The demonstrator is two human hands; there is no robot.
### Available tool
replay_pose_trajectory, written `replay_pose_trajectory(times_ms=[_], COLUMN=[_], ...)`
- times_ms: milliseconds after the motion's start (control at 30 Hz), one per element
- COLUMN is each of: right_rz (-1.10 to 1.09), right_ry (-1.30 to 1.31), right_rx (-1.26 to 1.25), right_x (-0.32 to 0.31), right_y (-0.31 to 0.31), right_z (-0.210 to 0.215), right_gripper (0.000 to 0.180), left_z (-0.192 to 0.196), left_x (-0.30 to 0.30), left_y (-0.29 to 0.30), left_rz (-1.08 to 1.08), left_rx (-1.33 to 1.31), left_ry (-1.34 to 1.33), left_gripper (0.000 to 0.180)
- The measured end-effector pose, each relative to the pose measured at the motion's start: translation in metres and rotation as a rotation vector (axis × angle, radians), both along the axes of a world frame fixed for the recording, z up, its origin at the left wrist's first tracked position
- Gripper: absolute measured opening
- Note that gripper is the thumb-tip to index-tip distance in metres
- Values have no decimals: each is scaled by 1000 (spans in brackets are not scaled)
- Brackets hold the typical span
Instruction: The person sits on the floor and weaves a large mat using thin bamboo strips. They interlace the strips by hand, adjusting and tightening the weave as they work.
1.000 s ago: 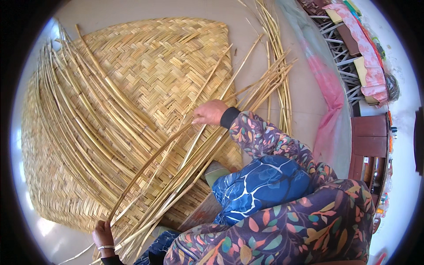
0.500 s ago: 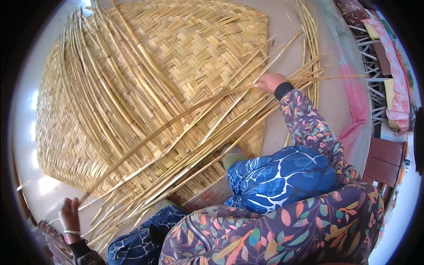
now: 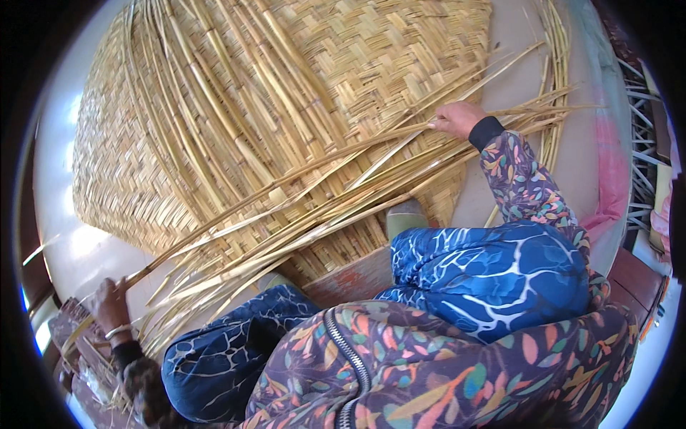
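Running leftward and bodyward from the pinching fingers of the right hand, one long strip meets the left hand, fingers apparently closed on it.

Left hand is at 8 o'clock, fingers curled. Right hand is near 2 o'clock, fingertips pinched. Both arms are spread wide.

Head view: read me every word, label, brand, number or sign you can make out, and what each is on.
None can be read.
Long strip and woven mat: no lettering visible.
Jacket and blue trousers: patterns only.
Dark red furniture, right edge: too small to tell.
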State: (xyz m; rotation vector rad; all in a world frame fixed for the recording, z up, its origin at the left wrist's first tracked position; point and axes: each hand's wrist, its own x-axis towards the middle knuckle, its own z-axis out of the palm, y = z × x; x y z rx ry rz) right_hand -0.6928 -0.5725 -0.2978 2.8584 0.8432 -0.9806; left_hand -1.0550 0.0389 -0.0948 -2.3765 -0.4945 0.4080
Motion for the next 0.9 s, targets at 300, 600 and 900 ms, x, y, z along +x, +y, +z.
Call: replay_pose_trajectory(times_ms=[300,600,900], right_rz=[216,463,188], right_ry=[-174,-119,58], right_rx=[182,290,488], right_x=[-29,-93,-90], right_y=[25,52,57], right_z=[-6,-8,4], right_gripper=[30,19,22], left_z=[-157,-200,-208], left_x=[10,23,9], left_y=[-130,-159,-148], left_rz=[-43,197,709], left_rx=[-825,-1279,-1665], left_ry=[53,69,-144], left_gripper=[15,19,18])
